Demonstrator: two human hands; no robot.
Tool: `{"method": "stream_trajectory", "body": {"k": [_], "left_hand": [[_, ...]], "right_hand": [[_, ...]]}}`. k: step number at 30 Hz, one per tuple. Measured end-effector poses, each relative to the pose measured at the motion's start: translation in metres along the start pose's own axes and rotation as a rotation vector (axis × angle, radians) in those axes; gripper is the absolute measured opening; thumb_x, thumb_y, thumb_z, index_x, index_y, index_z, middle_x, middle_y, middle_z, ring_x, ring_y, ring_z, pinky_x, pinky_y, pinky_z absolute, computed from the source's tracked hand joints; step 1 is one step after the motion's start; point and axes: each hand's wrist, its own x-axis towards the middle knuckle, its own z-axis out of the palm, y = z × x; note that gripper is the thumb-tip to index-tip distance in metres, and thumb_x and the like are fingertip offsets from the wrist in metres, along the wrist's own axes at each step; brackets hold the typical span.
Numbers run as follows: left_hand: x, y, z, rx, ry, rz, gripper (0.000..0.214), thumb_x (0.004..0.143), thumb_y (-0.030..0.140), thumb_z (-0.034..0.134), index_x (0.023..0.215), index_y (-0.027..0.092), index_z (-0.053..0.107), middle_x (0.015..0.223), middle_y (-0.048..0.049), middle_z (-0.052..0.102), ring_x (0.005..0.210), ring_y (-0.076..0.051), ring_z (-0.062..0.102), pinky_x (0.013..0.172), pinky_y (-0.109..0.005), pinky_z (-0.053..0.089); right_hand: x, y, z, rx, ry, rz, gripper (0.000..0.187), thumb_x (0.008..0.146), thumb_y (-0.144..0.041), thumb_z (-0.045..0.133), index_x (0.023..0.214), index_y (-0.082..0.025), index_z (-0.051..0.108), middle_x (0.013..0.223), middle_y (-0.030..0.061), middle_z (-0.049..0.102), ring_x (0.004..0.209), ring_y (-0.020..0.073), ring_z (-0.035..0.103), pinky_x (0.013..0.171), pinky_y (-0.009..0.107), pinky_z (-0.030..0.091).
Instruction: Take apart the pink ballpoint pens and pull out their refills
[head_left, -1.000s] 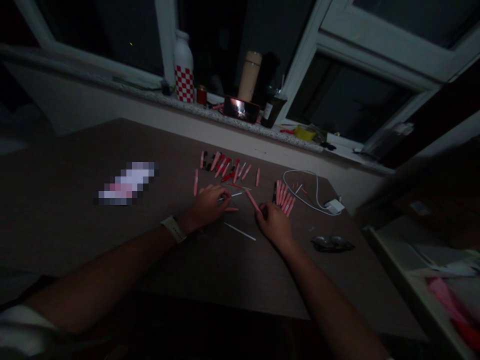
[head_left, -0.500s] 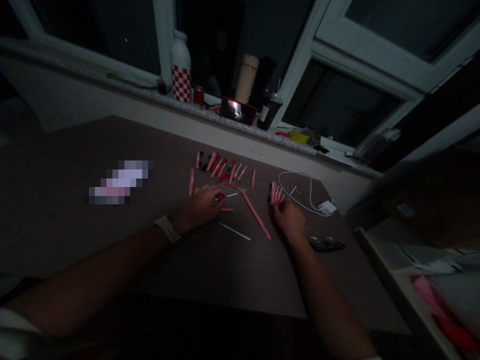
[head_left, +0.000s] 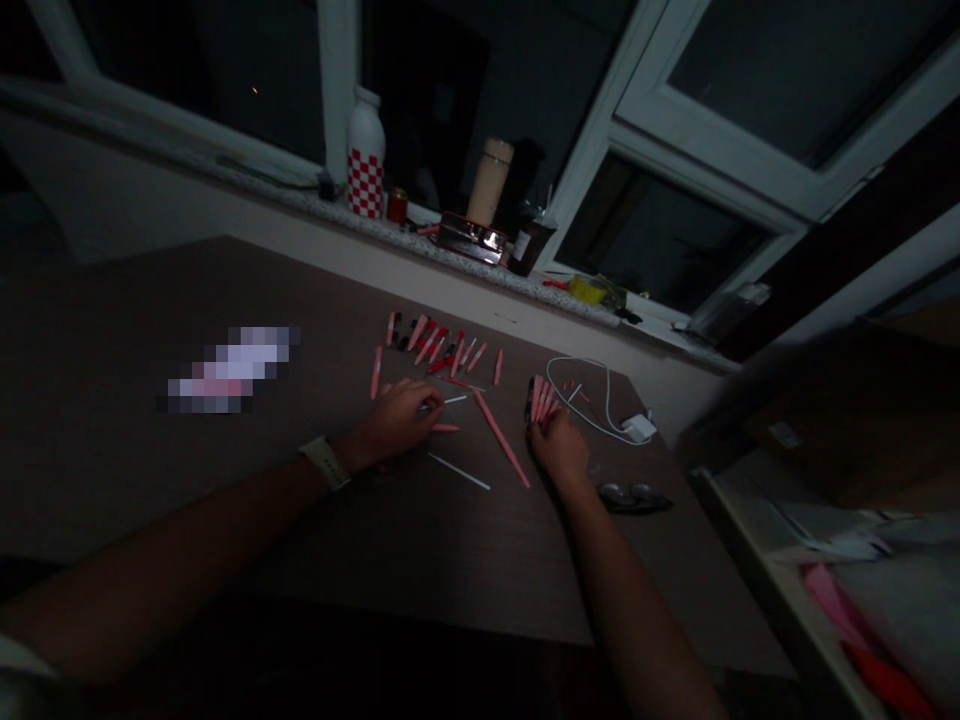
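My left hand (head_left: pixel 401 412) is closed in a pinch low over the table, and a thin white stick (head_left: pixel 454 400) juts out from its fingertips. Just below those fingers lies a short pink pen part (head_left: pixel 444 428). Fingers curled, my right hand (head_left: pixel 559 448) grips the near ends of a fanned cluster of pink pens (head_left: pixel 541 398); its fingertips are partly hidden. Between the hands lie a long pink stick (head_left: pixel 501 438) and another thin white stick (head_left: pixel 459 471). A row of pink, red and black pen pieces (head_left: pixel 431 342) is spread behind my left hand.
A white charger (head_left: pixel 639 429) with a looped cable and dark-framed glasses (head_left: pixel 634 497) lie at the right. A blurred pale patch (head_left: pixel 229 370) is at the left. On the windowsill stand a checkered bottle (head_left: pixel 366 155), a beige flask (head_left: pixel 490 182), a phone (head_left: pixel 471 240) and a drink cup (head_left: pixel 531 240).
The view has shifted slightly, moving the scene down and left. Both hands stay in nearly the same places, with the left fingers a little more curled around the white stick.
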Motion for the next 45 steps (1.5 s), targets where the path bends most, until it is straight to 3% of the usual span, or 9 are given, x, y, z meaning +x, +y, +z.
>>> {"method": "stream_trajectory", "body": {"k": [10,17,30,41,45], "left_hand": [[-0.001,0.0,-0.001,0.016,-0.047,0.019,0.017,0.089,0.034,0.054,0.089,0.022,0.067,0.093,-0.0049,0.071,0.092,-0.025,0.06,0.08,-0.036,0.042],[-0.001,-0.003,0.002,0.044,-0.093,0.046,0.019,0.09,0.031,0.052,0.093,0.02,0.067,0.094,-0.0049,0.07,0.092,-0.025,0.059,0.08,-0.036,0.041],[-0.002,-0.001,0.0,0.034,-0.08,0.039,0.018,0.09,0.031,0.053,0.091,0.02,0.068,0.093,-0.004,0.07,0.092,-0.023,0.06,0.079,-0.035,0.04],[-0.002,0.002,-0.006,0.026,-0.093,0.033,0.016,0.091,0.032,0.056,0.092,0.02,0.067,0.093,-0.0029,0.069,0.094,-0.023,0.059,0.08,-0.035,0.036],[-0.003,0.0,-0.008,0.068,-0.134,0.069,0.025,0.087,0.045,0.064,0.092,0.022,0.069,0.097,-0.0033,0.068,0.097,-0.025,0.057,0.079,-0.034,0.035]], "right_hand": [[0.004,0.001,0.001,0.016,-0.007,0.038,0.04,0.093,-0.045,0.049,0.118,-0.013,0.05,0.106,0.0207,0.071,0.096,0.0336,0.071,0.076,0.04,0.052],[0.006,0.0,0.002,-0.033,-0.017,0.041,0.034,0.095,-0.042,0.045,0.11,-0.014,0.057,0.108,0.0206,0.071,0.099,0.0321,0.071,0.079,0.039,0.053],[0.007,0.005,-0.004,0.0,-0.04,-0.013,0.041,0.098,-0.033,0.039,0.131,-0.01,0.042,0.112,0.0241,0.068,0.099,0.0334,0.07,0.081,0.042,0.051],[0.011,0.016,-0.006,0.077,0.04,-0.009,0.031,0.093,-0.033,0.05,0.119,-0.017,0.053,0.099,0.0151,0.072,0.092,0.0269,0.07,0.074,0.032,0.046],[0.016,0.024,-0.002,0.24,0.129,-0.008,0.025,0.089,-0.033,0.055,0.109,-0.018,0.059,0.089,0.0103,0.073,0.08,0.0237,0.069,0.067,0.028,0.043]]}}
